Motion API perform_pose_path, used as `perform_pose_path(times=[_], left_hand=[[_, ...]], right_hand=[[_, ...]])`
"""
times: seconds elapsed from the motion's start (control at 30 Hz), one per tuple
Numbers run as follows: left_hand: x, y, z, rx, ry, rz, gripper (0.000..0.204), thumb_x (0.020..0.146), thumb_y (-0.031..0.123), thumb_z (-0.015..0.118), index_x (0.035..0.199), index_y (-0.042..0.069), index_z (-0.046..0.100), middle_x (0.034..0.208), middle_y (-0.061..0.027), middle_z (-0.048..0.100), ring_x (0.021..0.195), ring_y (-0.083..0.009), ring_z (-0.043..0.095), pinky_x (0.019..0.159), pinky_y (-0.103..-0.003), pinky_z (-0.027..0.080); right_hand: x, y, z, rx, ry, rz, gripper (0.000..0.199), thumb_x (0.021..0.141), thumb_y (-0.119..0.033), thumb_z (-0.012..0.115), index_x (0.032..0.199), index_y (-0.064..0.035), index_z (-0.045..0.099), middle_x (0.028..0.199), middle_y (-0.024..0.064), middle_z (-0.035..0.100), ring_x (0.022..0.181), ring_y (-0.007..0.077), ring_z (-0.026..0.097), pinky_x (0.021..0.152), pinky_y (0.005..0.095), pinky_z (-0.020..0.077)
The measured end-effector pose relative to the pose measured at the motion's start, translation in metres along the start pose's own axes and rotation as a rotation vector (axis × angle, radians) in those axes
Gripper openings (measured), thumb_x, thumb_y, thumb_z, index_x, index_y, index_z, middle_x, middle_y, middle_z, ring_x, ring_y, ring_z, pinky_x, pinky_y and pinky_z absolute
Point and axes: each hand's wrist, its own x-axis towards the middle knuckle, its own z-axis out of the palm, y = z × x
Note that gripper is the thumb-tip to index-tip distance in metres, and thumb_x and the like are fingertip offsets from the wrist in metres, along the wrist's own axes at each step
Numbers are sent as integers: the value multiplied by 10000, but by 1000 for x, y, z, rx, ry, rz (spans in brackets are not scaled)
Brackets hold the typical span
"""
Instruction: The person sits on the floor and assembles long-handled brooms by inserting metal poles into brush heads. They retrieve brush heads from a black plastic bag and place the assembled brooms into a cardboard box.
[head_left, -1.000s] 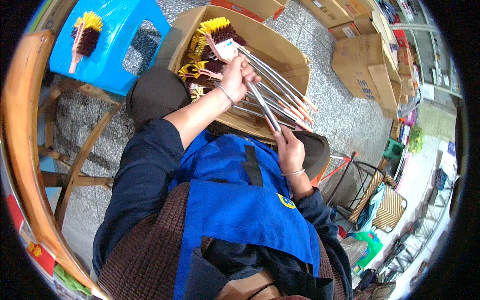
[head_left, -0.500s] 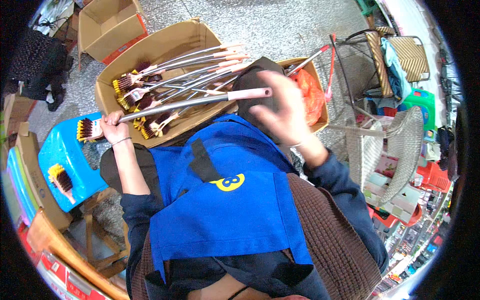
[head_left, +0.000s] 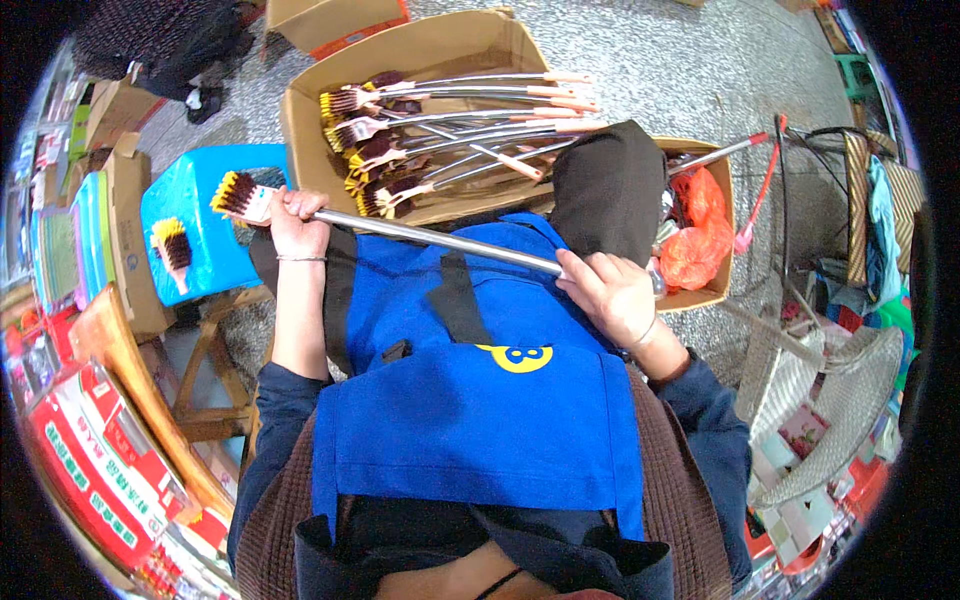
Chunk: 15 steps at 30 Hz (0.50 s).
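Observation:
A long-handled scrub brush with a metal pole lies across my lap, tilted down to the right. My left hand is closed round the pole just beside the brush head, whose yellow and dark bristles point left. At the other end, my right hand is wrapped round the handle's pink grip, hiding most of it. Beyond my knees, a cardboard box holds several similar brushes, heads to the left. A loose brush head rests on a blue plastic stool at my left.
Right of my knee stands a smaller carton with an orange-red plastic bag. A wicker chair is at the right. A wooden frame and a red printed box are close on the left. Speckled floor lies beyond.
My right hand, open and blurred near the handle end before, has closed on the grip. The pole has turned so its right end dropped toward me. The whole view has shifted.

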Motion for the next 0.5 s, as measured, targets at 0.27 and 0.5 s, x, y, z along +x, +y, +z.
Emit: perform_pose_path(times=[0.27,0.5], left_hand=[[-27,-18,43,-55,-36,-86,279,857,170,493,616,126,359,495,38,290,435,-94,278,449,-239,299],[-26,-37,58,-44,-72,-82,292,864,150,509,624,115,346,534,37,300,480,-101,302,493,-246,335]], right_hand=[[-5,4,-31,-11,50,-134,426,710,-159,635,1127,-119,557,802,24,539,624,138,528,490,267,455],[-6,-15,-39,182,83,62,316,714,-165,703,1009,-93,614,659,42,544,555,198,572,477,306,460]])
